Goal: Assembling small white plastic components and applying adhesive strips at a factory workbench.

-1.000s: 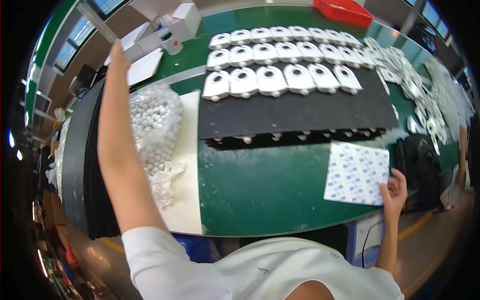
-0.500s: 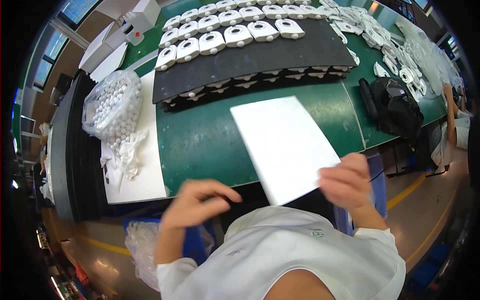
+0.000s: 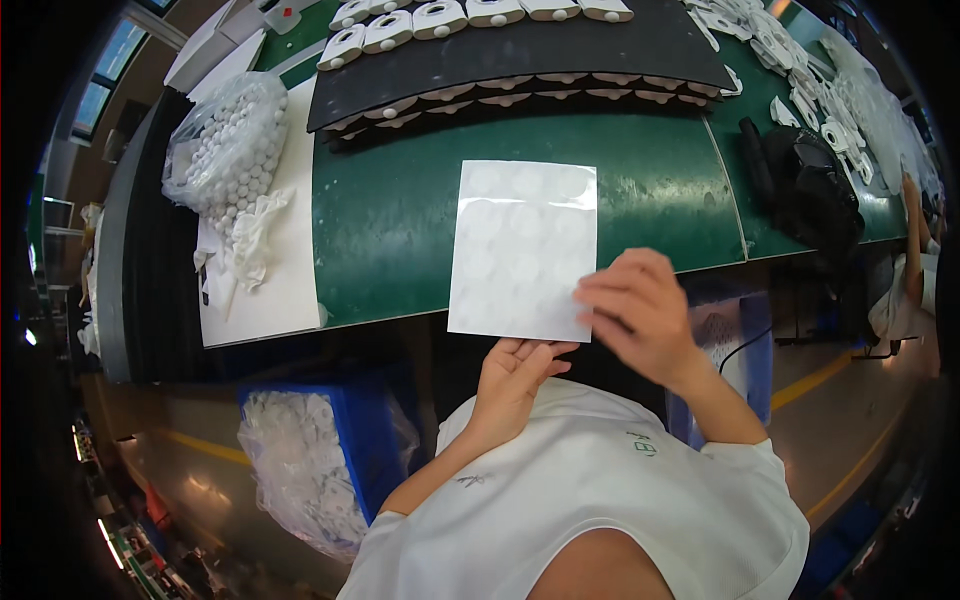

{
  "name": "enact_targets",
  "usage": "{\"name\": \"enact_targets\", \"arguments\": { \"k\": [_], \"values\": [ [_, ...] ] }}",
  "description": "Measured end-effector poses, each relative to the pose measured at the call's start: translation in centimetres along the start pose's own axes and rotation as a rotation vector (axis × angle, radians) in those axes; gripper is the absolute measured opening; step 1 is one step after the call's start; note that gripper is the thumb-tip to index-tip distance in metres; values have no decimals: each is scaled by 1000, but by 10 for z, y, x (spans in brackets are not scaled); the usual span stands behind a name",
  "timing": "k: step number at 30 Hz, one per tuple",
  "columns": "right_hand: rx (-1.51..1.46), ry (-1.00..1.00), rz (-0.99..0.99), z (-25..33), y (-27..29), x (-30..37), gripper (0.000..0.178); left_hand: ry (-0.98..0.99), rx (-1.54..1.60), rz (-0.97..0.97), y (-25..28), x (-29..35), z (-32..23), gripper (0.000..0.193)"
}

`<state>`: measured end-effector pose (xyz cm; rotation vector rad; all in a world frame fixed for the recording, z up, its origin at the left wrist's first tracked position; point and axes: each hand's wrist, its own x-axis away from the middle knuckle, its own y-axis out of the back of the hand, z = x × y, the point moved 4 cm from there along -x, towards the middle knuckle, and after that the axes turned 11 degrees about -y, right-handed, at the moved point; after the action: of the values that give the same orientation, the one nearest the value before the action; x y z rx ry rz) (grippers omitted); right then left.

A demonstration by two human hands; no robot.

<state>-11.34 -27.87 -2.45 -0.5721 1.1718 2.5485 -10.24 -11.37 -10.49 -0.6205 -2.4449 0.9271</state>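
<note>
A white sheet of round stickers (image 3: 523,250), glossy with faint circles in rows, is held over the near edge of the green table. My left hand (image 3: 515,390) grips its bottom edge from below; the fingertips go out of sight under it. At the sheet's lower right edge are the curled fingers of my right hand (image 3: 640,315), slightly blurred. They overlap the edge and appear to pinch it. Beyond the sheet, a black foam board (image 3: 520,62) carries rows of white plastic housings (image 3: 440,20), each with a small white ball at its front.
A clear bag of white balls (image 3: 225,150) lies on a white board (image 3: 280,290) at left, beside stacked black sheets (image 3: 150,240). A black bag (image 3: 805,180) and loose white parts (image 3: 790,60) occupy the right. Below stands a blue bin (image 3: 355,430) with a plastic liner. Another person's arm (image 3: 912,235) shows far right.
The sheet has turned from slanted to nearly straight, and its circles now show. My left hand has moved right onto its bottom edge. The table scene has shifted upward in view.
</note>
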Motion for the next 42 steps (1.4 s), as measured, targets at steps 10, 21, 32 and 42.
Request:
{"name": "enact_targets", "arguments": {
  "k": [10,21,32,42],
  "values": [
    [16,106,195,4,-4,-10,22,-4,-146,-135,-8,-8,-21,20],
    [73,118,276,20,-16,-21,19,-31,-289,-169,4,-5,-23,21],
    [54,16,-101,5,15,-42,20,-54,-261,-196,10,-2,-26,21],
    [69,267,220,-2,-14,-21,19,37,-269,-113,-2,-9,-21,31]
  ]
}}
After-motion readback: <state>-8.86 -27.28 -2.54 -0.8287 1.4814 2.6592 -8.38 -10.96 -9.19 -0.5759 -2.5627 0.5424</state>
